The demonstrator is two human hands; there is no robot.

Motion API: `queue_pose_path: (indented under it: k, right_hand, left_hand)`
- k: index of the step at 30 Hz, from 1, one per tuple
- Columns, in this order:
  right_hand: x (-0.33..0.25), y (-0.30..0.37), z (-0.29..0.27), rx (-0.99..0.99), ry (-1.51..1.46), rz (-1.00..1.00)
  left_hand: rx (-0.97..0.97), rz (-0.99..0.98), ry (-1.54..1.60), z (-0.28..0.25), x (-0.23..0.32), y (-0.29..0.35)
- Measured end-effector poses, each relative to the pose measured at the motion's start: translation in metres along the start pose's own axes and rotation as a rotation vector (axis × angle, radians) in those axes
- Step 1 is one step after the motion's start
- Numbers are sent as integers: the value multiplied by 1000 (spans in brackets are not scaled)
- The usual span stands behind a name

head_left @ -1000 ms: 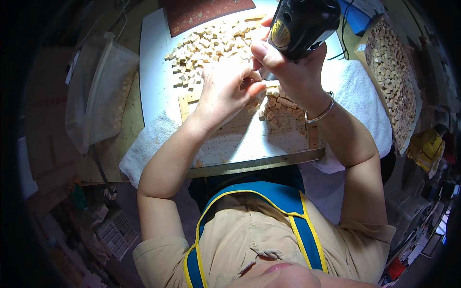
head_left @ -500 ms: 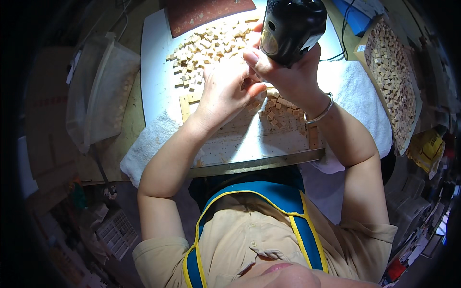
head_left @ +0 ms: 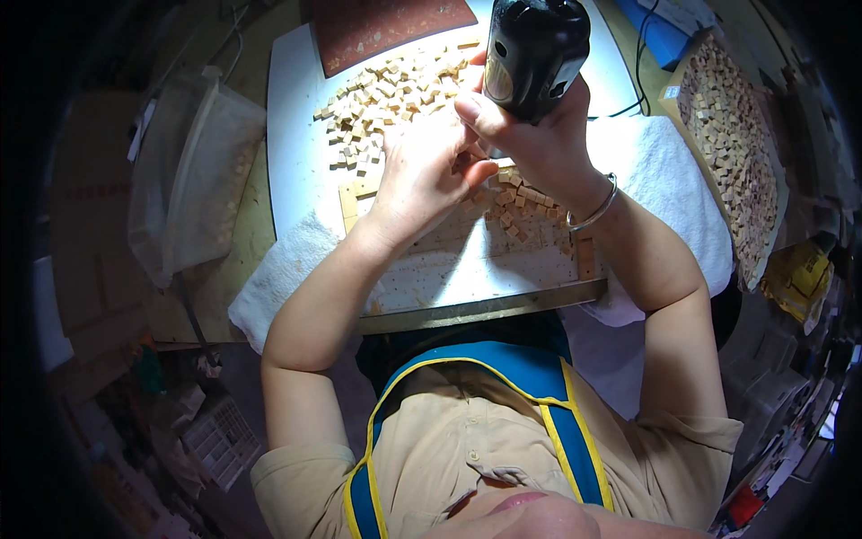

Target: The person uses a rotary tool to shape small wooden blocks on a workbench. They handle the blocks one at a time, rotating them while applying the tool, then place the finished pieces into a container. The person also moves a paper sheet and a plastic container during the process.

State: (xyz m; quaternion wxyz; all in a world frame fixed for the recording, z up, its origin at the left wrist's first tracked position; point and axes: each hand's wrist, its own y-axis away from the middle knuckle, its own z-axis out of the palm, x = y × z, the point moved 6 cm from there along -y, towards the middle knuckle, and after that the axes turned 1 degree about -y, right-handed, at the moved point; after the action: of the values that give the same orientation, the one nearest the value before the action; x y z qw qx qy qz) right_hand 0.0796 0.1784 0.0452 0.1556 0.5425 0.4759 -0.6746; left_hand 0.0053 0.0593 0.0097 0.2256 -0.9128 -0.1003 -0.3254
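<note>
Glossy plastic tool [head_left: 537, 58], matt wooden cubes [head_left: 387, 89]

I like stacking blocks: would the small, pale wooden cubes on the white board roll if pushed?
The small, pale wooden cubes probably slide, not roll: flat faces. Likely stiff, with crisp edges. Lying loose, they'd probably scatter.

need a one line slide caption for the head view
Right hand gripping a black handheld tool, left hand close beside it, with small wooden blocks loose on a white board.

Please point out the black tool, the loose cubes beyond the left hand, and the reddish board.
Black tool [head_left: 537, 65]: head view, on its rounded housing.
Loose cubes [head_left: 388, 89]: head view, mid-heap.
Reddish board [head_left: 391, 32]: head view, mid-surface.
</note>
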Motion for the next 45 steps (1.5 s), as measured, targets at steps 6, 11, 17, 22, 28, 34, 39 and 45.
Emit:
queue_pose_path:
  k: [6, 11, 17, 22, 28, 34, 39, 45]
  right_hand:
    - [3, 1, 3, -22, -30, 68]
    - [-1, -1, -10, 100, -191, 40]
    - [-12, -24, -44, 233, -444, -43]
    - [4, -24, -42, 251, -475, 43]
    - [-21, -24, -32, 150, -586, 135]
    - [-9, -32, -37, 132, -497, 169]
    - [-7, -33, -40, 246, -467, 134]
    - [2, -35, -46, 201, -550, 157]
  left_hand:
    - [-39, 3, -112, 0, 0, 0]
    - [3, 40, 7, 0, 4, 1]
    - [7, 67, -2, -1, 8, 0]
    - [-102, 15, 12, -2, 9, 0]
    - [5, -480, 866, -14, -8, 10]
    - [47, -406, 1718, -30, -12, 6]
    - [-36, -553, 2043, -19, -18, 5]
    - [32, -642, 1973, -16, -24, 6]
